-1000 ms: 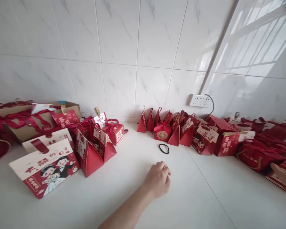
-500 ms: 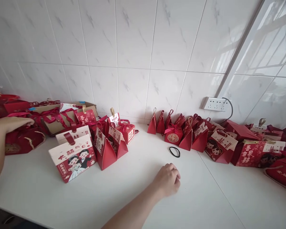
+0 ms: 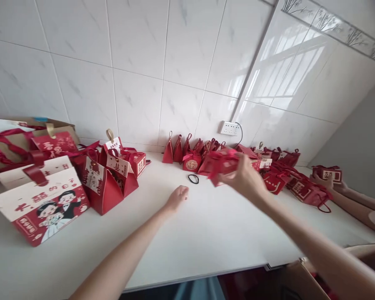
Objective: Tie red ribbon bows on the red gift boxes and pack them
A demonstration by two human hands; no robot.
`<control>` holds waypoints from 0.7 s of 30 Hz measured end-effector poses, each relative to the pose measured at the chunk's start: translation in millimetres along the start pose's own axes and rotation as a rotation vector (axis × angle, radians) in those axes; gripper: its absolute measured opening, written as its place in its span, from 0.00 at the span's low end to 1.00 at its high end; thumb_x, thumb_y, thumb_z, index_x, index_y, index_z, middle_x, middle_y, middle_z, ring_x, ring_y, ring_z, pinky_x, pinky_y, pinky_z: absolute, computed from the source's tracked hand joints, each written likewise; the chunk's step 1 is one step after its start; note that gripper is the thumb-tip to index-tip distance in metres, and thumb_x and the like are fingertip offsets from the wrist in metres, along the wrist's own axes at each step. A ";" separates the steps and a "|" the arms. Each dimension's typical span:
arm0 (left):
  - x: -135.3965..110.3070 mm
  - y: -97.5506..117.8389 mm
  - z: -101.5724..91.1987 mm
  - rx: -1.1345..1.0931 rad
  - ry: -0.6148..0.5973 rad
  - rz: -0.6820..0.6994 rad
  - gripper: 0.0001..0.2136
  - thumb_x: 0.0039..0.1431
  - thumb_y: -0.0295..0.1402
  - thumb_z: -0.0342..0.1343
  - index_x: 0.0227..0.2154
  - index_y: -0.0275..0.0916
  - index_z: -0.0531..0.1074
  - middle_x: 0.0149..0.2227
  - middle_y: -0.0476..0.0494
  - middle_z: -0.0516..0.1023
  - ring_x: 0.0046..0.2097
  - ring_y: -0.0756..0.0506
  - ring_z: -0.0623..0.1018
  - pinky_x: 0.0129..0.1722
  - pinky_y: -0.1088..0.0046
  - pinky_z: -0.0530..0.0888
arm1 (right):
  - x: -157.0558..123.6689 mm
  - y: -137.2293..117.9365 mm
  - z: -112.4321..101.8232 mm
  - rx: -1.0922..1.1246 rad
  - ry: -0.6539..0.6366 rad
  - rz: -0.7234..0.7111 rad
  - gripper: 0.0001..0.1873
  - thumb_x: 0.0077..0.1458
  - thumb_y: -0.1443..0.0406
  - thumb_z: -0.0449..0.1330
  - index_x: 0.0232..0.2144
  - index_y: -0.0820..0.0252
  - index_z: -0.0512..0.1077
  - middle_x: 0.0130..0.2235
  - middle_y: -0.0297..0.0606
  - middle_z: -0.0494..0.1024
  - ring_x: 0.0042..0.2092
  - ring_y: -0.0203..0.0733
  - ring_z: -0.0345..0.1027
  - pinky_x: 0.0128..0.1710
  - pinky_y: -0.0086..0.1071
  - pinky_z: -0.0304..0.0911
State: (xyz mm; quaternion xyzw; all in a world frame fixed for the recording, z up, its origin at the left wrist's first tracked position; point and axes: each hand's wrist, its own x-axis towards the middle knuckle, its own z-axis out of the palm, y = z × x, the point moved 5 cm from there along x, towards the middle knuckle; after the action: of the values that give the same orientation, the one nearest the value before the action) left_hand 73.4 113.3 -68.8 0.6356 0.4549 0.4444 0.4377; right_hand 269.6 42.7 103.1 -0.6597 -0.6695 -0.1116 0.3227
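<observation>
Right at the right hand (image 3: 244,180), the fingers are closed on a red gift box (image 3: 222,166), which is held up off the white surface (image 3: 206,237) and is too blurred to show its detail. The left hand (image 3: 176,197) lies palm down with its fingers loosely spread, tips on the surface and nothing in them. Just beyond the left fingers lies a black hair tie (image 3: 193,179), apart from them. Past the hair tie, a small red box with a gold emblem (image 3: 191,162) stands among a row of triangular red boxes (image 3: 174,151) set against the tiled wall, below a wall socket (image 3: 228,128). Well left of the left fingers stand tagged red boxes (image 3: 101,188) and a big box printed with a cartoon couple (image 3: 40,207). Well right of the right fingers, another person's hand (image 3: 326,183) holds a dark red box (image 3: 328,172) near a heap of red bags (image 3: 300,187).
</observation>
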 end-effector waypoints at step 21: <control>-14.0 25.2 -65.6 -0.205 0.070 0.215 0.28 0.55 0.47 0.49 0.56 0.37 0.57 0.55 0.36 0.70 0.55 0.38 0.70 0.53 0.61 0.69 | -49.6 -42.1 146.9 1.048 -0.127 -0.052 0.20 0.59 0.52 0.47 0.46 0.58 0.54 0.35 0.37 0.67 0.37 0.41 0.65 0.30 0.34 0.66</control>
State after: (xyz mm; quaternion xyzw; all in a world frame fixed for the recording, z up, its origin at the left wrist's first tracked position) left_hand 12.4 104.6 -32.3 0.6169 0.3515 0.5544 0.4342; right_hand 183.6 82.5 -26.7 -0.3984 -0.6699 0.2701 0.5652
